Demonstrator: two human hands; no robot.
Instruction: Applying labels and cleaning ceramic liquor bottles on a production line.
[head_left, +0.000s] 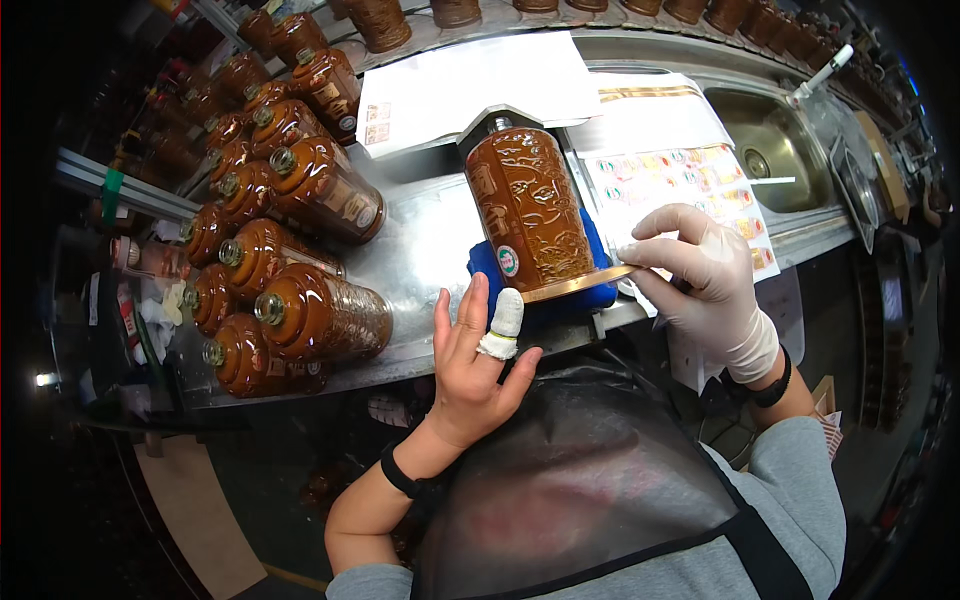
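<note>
A brown embossed glass bottle (530, 200) lies on a blue cloth (598, 240) in front of me, its neck pointing away and held in a dark metal cradle. Along its near base edge runs a gold strip (575, 287). My right hand (700, 280), in a white glove, pinches the strip's right end between thumb and fingers. My left hand (478, 355) is bare except for a white cover on one finger. Its fingers are spread, and the covered fingertip rests at or very near the strip's left end. A small round green and white sticker (508, 261) sits on the bottle.
Several brown bottles (325, 190) crowd the left of the metal bench, with more along the back. Sheets of colourful stickers (680, 190) lie right of the cradle, below paper with gold strips (650, 92). White paper (470, 80) lies behind. A sink (770, 140) is at far right.
</note>
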